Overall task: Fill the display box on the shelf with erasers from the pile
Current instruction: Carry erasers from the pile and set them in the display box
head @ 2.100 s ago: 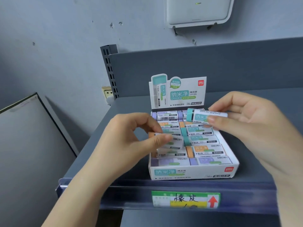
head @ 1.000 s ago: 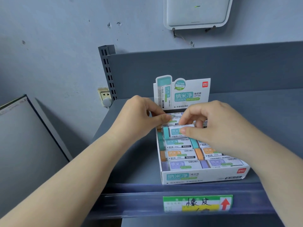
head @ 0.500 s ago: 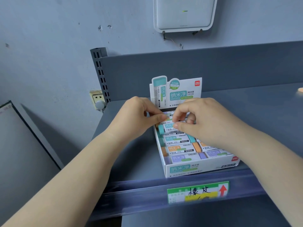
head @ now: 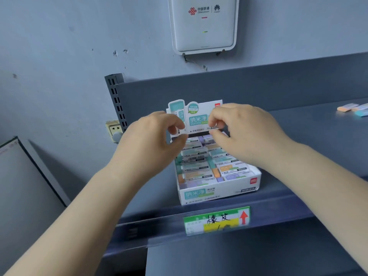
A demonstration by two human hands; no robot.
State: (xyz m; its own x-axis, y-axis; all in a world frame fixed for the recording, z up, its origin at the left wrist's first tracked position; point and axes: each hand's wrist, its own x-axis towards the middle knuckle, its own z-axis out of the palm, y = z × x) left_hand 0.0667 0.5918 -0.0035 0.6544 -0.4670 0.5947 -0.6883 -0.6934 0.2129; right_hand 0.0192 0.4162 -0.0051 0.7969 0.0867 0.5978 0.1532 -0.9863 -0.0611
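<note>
Hovering above the display box point(head: 217, 191) at the shelf's point(head: 318, 156) front edge, your left hand point(head: 147, 148) and right hand point(head: 245, 134) hold nothing, fingers loosely curled. Erasers fill its rows; the remaining pile point(head: 353, 109) waits far right, presumably your next reach.

White router point(head: 204, 24) on the wall; socket point(head: 114, 128) below-left; blurred, seemingly handwritten price label point(head: 217, 220).

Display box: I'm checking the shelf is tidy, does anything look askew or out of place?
The display box sits turned at an angle to the shelf edge. A few loose erasers lie apart, far right. Nothing looks damaged.
</note>
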